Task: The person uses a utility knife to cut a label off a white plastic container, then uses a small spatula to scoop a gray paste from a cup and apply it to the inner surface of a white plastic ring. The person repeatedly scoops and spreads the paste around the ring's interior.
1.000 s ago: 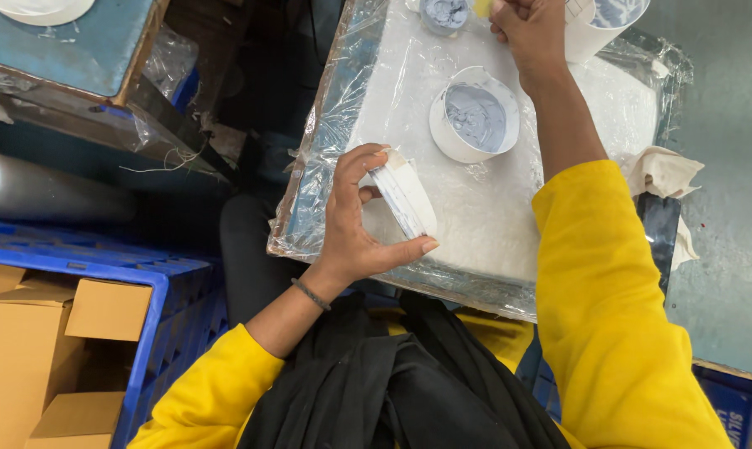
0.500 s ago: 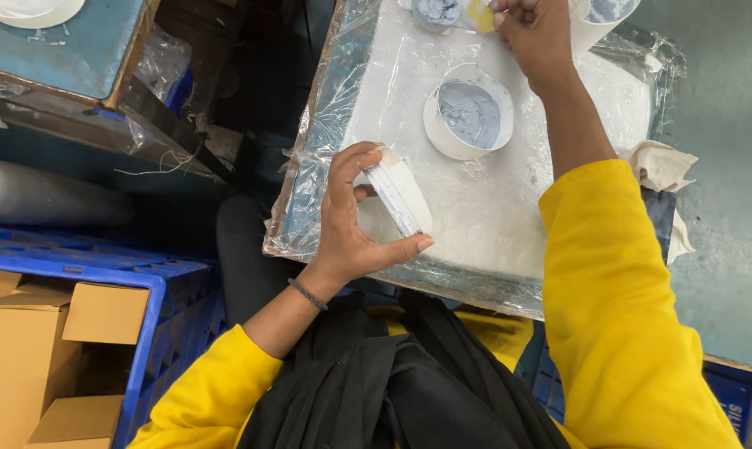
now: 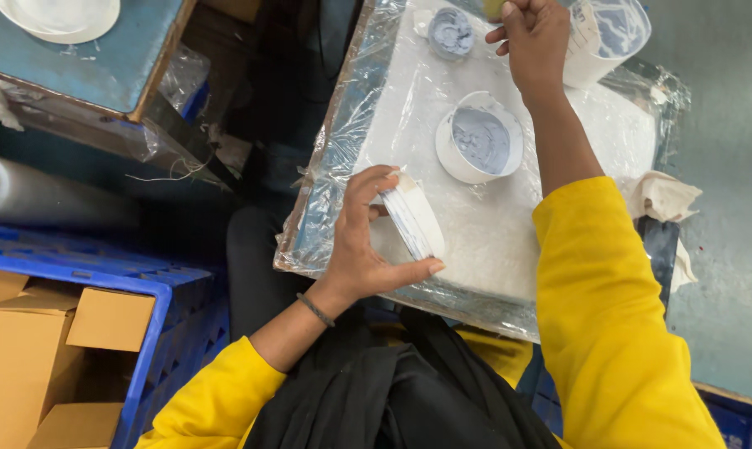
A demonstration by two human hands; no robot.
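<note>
— Two hands at work: what has the left hand (image 3: 361, 241) got?
— A white ring-shaped piece (image 3: 413, 218) on edge, pinched between thumb and curled fingers, over the plastic-wrapped surface (image 3: 492, 224).
— And the right hand (image 3: 536, 37)?
— Closed on something small and yellowish, just beyond a white bowl of grey paste (image 3: 479, 148).

We are looking through a single camera worn on the head, pointing steeply down over our own chest and lap. It is sitting close above the work: our yellow sleeves are filling the lower frame, and the plastic-wrapped board (image 3: 476, 241) is lying just ahead across the middle. The view is tilting slightly, taking in a blue table (image 3: 101, 71) at the upper left and a blue crate (image 3: 164, 299) low on the left. No second view is sharing the scene.
</note>
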